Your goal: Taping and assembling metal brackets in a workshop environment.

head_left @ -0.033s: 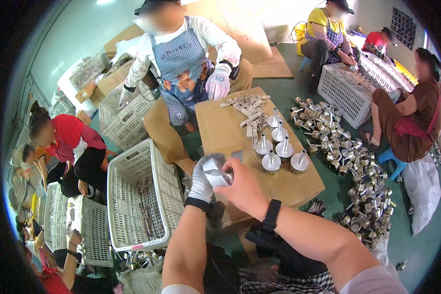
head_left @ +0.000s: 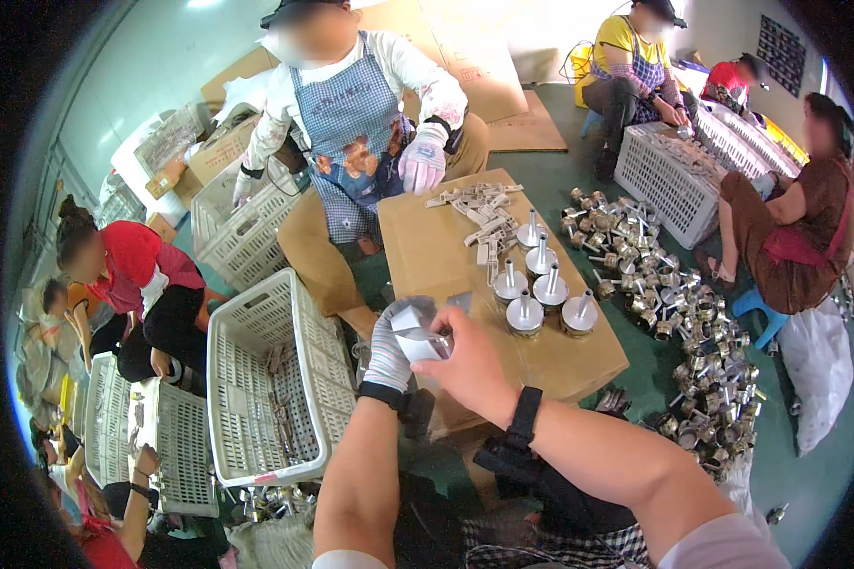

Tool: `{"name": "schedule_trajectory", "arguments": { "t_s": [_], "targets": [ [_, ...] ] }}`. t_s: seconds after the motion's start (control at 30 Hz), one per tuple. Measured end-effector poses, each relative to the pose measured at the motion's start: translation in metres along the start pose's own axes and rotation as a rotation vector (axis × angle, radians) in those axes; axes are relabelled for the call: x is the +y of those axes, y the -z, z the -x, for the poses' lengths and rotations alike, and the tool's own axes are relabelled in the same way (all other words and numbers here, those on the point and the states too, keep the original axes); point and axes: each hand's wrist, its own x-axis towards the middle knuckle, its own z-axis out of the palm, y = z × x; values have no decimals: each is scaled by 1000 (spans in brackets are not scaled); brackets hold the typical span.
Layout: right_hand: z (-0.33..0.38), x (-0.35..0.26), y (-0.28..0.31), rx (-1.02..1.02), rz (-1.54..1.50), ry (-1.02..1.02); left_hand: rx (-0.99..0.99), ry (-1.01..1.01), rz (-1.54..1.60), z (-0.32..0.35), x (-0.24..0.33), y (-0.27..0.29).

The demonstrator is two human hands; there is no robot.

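My left hand (head_left: 385,358), in a striped work glove, is closed around a small white angular piece (head_left: 421,348) with grey, shiny parts; its exact kind I cannot make out. The bare fingers of my right hand (head_left: 476,372) pinch the same piece at its right side. Both hands are above the near left edge of a cardboard-topped work surface (head_left: 579,365). Just beyond my right hand stand several round metal parts with upright tubes (head_left: 525,313). Behind them lies a pile of flat, light-coloured metal pieces (head_left: 479,213).
Across from me sits a person in a checked apron (head_left: 356,114). A white plastic crate (head_left: 324,398) is at my left. Many metal parts (head_left: 674,313) lie heaped on the floor to the right, near a white sack (head_left: 816,365). Other people work around further crates (head_left: 664,185).
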Motion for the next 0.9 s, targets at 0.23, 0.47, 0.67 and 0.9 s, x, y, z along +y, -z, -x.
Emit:
{"name": "schedule_trajectory", "arguments": {
  "t_s": [0.23,0.47,0.67,0.9],
  "targets": [
    [10,10,-11,6,-233,-191,-11,104,-46,8,11,-9],
    [14,7,-13,-26,-307,-292,-39,162,15,6,11,-2],
    [15,6,-11,-18,-355,-339,-16,114,-75,8,10,-6],
    [17,11,-15,-5,-443,-360,-35,102,-44,2,6,2]
  ]
}}
